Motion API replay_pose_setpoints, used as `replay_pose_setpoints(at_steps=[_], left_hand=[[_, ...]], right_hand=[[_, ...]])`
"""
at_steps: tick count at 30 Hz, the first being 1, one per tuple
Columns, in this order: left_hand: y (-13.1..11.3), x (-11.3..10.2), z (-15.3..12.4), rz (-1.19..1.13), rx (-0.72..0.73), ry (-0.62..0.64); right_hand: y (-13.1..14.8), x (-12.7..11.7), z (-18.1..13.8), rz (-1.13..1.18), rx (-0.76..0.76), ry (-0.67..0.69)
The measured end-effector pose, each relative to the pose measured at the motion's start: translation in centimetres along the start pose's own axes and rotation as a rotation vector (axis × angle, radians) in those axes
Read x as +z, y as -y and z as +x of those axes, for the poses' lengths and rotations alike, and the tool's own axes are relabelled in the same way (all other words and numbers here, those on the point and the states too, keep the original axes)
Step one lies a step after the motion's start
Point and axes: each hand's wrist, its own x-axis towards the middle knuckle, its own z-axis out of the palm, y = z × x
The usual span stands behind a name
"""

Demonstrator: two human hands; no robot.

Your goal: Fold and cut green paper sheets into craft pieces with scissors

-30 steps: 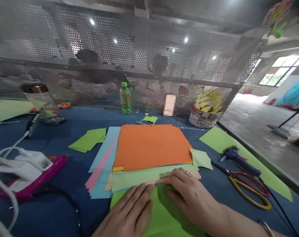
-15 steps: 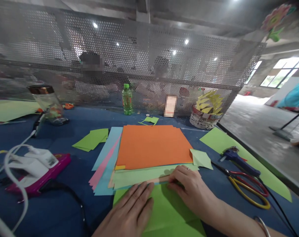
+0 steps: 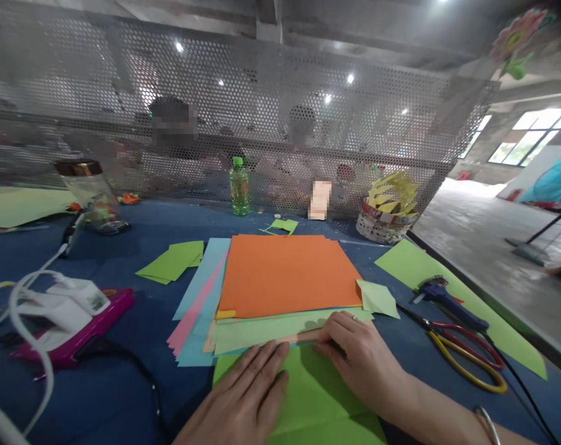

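A bright green sheet of paper with a crease across it lies in front of me, at the near edge of a stack of coloured paper. My left hand rests flat on its left part, fingers stretched out. At the sheet's far right edge is my right hand, its fingers curled and thumb and forefinger closed on the paper's edge. Just beyond both hands lies the stack, topped by orange paper. Pale green, blue and pink sheets stick out beneath it.
Scissors and a blue glue gun lie at right on green paper. A magenta power strip with white plugs sits left. Behind stand a jar, a green bottle, a basket and a perforated screen.
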Motion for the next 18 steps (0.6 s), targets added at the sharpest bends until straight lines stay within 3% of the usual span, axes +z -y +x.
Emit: replay_pose_setpoints(at_steps=[12,18], left_hand=[[0.1,-0.1,0.2,0.077,0.020,-0.021],[-0.2,1.3,-0.3,0.034,-0.003,-0.032]], right_hand=[[0.1,0.2,-0.1,-0.102,-0.025,-0.022],[0.6,0.3,-0.2,-0.220,-0.049,-0.034]])
